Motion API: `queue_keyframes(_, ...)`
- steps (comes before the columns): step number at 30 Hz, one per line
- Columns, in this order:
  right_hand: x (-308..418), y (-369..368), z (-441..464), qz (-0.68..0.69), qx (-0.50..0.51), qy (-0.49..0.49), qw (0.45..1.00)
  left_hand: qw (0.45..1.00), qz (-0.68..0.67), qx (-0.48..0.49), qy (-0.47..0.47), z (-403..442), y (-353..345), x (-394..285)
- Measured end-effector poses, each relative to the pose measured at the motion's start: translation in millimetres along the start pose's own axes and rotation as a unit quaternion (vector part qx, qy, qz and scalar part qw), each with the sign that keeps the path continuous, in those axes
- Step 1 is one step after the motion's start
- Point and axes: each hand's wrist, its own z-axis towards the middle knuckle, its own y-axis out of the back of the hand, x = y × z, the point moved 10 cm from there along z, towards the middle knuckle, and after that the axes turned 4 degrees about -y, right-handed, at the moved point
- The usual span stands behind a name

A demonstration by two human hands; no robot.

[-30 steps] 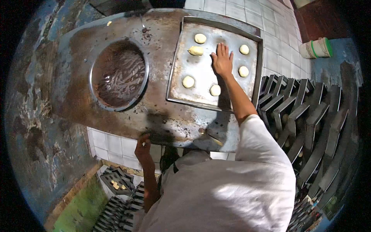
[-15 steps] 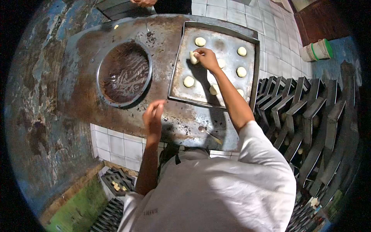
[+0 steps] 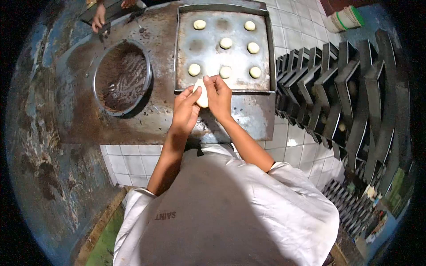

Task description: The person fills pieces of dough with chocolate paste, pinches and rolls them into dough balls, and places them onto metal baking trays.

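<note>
A flattened piece of pale dough (image 3: pixel 203 98) is held between my two hands, just above the front edge of the baking tray (image 3: pixel 176 57). My left hand (image 3: pixel 184 108) is closed on its left side, with the thumb across the top. On the other side, my right hand (image 3: pixel 219 99) pinches the dough between thumb and fingers. Several round dough balls, such as this one (image 3: pixel 226 43), sit spaced apart on the tray. To the left of it stands a round metal bowl (image 3: pixel 149 73) with a dark brown paste (image 3: pixel 126 82) smeared inside.
The worn metal table (image 3: pixel 73 111) has dark crumbs scattered over it. Another person's hand (image 3: pixel 99 18) reaches over its far left edge. Stacked dark metal trays (image 3: pixel 328 84) stand close on the right. A white bucket with a green rim (image 3: pixel 345 20) lies behind them.
My right hand has brought a dough piece from the tray back towards my body. My left hand has closed on it too. The other person's hand has come over the table; my view has shifted.
</note>
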Motion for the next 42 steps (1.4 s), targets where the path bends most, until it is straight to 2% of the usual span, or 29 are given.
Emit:
queue_keyframes(2,-28,-5,-9,0.007,0.032,-0.019,0.999,0.980,-0.173,0.062,0.071,-15,-10,16)
queue_keyframes(3,-42,-18,-22,0.210,0.095,-0.105,0.967,0.978,-0.173,0.083,0.076,-22,-12,17)
queue_keyframes(4,-50,-34,-36,0.403,0.152,-0.185,0.883,0.978,-0.175,0.082,0.079,-28,-5,17)
queue_keyframes(6,-118,-18,-33,0.269,0.148,-0.175,0.936,0.961,-0.234,0.108,0.095,-41,6,13)
queue_keyframes(7,-125,0,-48,0.226,0.125,-0.230,0.938,0.943,-0.272,0.154,0.114,-53,-3,-10)
queue_keyframes(8,-130,29,-50,-0.088,0.072,-0.079,0.990,0.944,-0.278,0.147,0.099,-53,10,-20)
queue_keyframes(9,-132,39,-64,-0.384,0.010,0.093,0.918,0.963,-0.228,0.119,0.082,-54,31,-27)
queue_keyframes(10,-139,48,-79,-0.522,-0.005,0.087,0.848,0.978,-0.177,0.087,0.065,-54,54,-35)
queue_keyframes(12,-189,64,-98,-0.597,-0.020,0.078,0.798,0.980,-0.166,0.084,0.063,-54,91,-50)
queue_keyframes(14,-159,50,-113,-0.595,-0.058,0.205,0.775,0.981,-0.171,0.083,0.046,-50,125,-63)
queue_keyframes(15,-147,39,-114,-0.600,-0.052,0.216,0.769,0.981,-0.164,0.096,0.032,-48,144,-70)
queue_keyframes(17,-139,24,-96,-0.499,0.015,0.023,0.866,0.977,-0.202,0.069,0.020,-55,173,-106)
queue_keyframes(18,-112,-2,-88,-0.505,0.020,0.029,0.862,0.972,-0.231,0.046,0.023,-59,191,-119)
queue_keyframes(20,-22,-87,-74,-0.499,0.043,0.211,0.839,0.959,-0.282,0.014,0.023,-56,233,-130)
queue_keyframes(23,54,-216,-39,-0.512,0.095,0.259,0.813,0.961,-0.250,-0.115,-0.028,-56,303,-152)
queue_keyframes(27,57,-378,38,-0.555,0.135,0.328,0.752,0.933,-0.325,-0.144,-0.056,-67,360,-176)
queue_keyframes(30,23,-447,106,-0.596,0.148,0.321,0.721,0.915,-0.359,-0.164,-0.088,-86,394,-193)
queue_keyframes(31,25,-460,116,-0.595,0.124,0.347,0.714,0.912,-0.361,-0.170,-0.093,-91,404,-194)
queue_keyframes(34,-9,-481,130,-0.657,0.189,0.253,0.685,0.895,-0.373,-0.211,-0.119,-109,437,-192)
queue_keyframes(37,-40,-478,117,-0.637,0.215,0.262,0.692,0.883,-0.382,-0.234,-0.140,-117,451,-186)
queue_keyframes(38,-51,-474,119,-0.616,0.205,0.246,0.720,0.883,-0.382,-0.234,-0.141,-114,449,-185)
queue_keyframes(40,-33,-468,89,-0.510,0.247,0.362,0.741,0.881,-0.391,-0.229,-0.137,-108,436,-192)
queue_keyframes(41,-28,-458,87,-0.506,0.243,0.365,0.743,0.886,-0.377,-0.230,-0.142,-107,427,-198)
queue_keyframes(42,-25,-455,79,-0.379,0.375,0.244,0.810,0.888,-0.373,-0.226,-0.146,-103,419,-200)
